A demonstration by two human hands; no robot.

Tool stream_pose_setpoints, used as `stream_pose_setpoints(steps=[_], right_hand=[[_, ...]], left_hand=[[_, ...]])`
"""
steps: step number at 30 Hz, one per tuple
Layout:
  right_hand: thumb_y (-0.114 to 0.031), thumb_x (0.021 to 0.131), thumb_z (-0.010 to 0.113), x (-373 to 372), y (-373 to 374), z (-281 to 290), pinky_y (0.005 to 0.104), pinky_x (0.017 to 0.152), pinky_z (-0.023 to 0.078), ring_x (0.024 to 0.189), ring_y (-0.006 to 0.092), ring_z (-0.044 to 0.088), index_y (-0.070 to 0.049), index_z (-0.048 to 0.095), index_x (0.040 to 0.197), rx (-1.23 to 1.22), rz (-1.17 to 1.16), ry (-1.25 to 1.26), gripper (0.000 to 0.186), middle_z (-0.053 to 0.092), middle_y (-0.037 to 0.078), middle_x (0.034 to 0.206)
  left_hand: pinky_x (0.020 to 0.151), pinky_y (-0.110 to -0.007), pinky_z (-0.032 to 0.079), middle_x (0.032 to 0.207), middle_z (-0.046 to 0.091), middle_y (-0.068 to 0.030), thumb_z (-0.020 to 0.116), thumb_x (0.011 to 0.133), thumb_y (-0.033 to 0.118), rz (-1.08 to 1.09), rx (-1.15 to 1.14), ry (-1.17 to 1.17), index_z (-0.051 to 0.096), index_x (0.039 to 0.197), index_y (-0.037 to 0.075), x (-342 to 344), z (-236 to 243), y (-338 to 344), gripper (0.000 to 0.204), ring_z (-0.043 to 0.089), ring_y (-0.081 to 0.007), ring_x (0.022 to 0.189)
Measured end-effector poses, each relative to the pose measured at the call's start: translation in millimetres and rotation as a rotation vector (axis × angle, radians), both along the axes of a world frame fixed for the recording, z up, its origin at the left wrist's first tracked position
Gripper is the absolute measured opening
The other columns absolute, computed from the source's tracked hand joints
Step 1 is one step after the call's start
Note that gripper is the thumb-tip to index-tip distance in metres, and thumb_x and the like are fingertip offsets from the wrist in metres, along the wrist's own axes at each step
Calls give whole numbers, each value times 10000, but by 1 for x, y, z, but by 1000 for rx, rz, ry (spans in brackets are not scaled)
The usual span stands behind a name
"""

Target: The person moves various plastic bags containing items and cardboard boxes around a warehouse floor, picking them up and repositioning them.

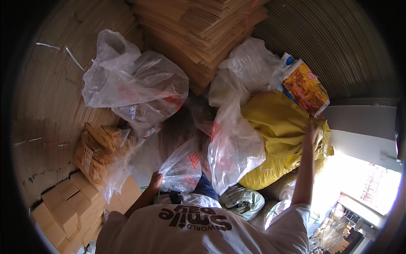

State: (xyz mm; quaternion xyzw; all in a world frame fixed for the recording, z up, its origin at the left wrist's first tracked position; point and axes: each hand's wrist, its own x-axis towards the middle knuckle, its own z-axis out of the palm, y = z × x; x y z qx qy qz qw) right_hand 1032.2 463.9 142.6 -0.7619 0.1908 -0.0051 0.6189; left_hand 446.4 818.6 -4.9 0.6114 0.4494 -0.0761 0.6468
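My left hand (156, 182) is closed on the edge of a clear plastic bag (182, 171) with red print, low in front of my body. My right arm stretches up and to the right, and my right hand (312, 129) rests against the right edge of a big yellow sack (275, 122). Its fingers are too dim and blurred to make out. Between my hands another clear plastic bag (237, 146) with red print lies against the yellow sack. Farther up, a colourful printed pack (308, 86) touches the sack's top edge.
Tall stacks of flat cardboard (203, 29) rise at the back and both sides. A large clear bag (148, 80) sits at the left, above a bag of brown packaging (101, 148). Cardboard boxes (67, 199) stand lower left. Bright light enters through an opening (372, 186) at right.
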Motion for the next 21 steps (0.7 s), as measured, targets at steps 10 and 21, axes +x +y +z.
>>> stream_pose_setpoints(steps=[10, 21], right_hand=[[-325, 711, 501, -209, 241, 16, 370, 598, 441, 718, 341, 524, 142, 313, 987, -1096, 1063, -69, 575, 460, 262, 933], [-4, 741, 306, -306, 290, -267, 428, 649, 397, 799, 405, 452, -2, 316, 1012, -623, 1108, -494, 272, 225, 258, 1138]], left_hand=[[426, -322, 345, 514, 462, -114, 429, 712, 97, -124, 176, -10, 482, 660, -12, -14, -25, 2, 132, 457, -167, 469], [456, -247, 338, 595, 479, -14, 381, 743, 124, 174, -156, 136, 512, 773, -23, -20, -3, -1, 199, 419, -86, 534]])
